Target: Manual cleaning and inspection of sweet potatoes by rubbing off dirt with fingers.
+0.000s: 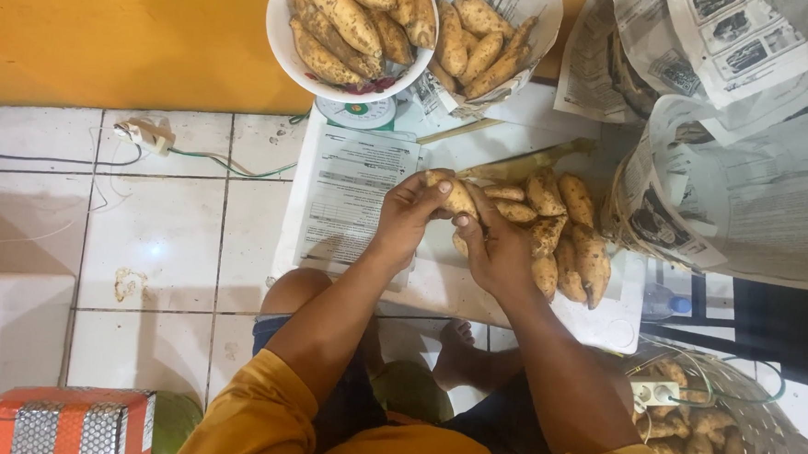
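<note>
Seen from above the seated person, left to right:

Floor corner: an orange and silver box (58, 419) stands on the white tiles, well away from the work.
Cable: a plug block (146, 134) with thin wires lies on the tiles by the orange wall, apart from the food.
Paper sheet: a printed sheet (346, 192) lies flat under the work area, apparently to keep the roots off the floor.
White bowl: a bowl (280, 36) heaped with sweet potatoes sits on a small scale (359, 114), so the load rests on the dial housing.
Left hand: the left hand (407, 220) has its fingers curled around one end of a sweet potato (459, 198), lifted just above the sheet.
Right hand: the right hand (497, 250) pinches the same root from below, thumb pressed on its skin; both hands together steady it.
Loose pile: more sweet potatoes (565, 240) lie touching one another just beside the right hand, within easy reach.
Newspaper bundles: crumpled newspaper (747, 190) is folded up as open wrappers at the right.
Basket: a woven basket (761, 439) at lower right holds further roots and a white plug.
</note>
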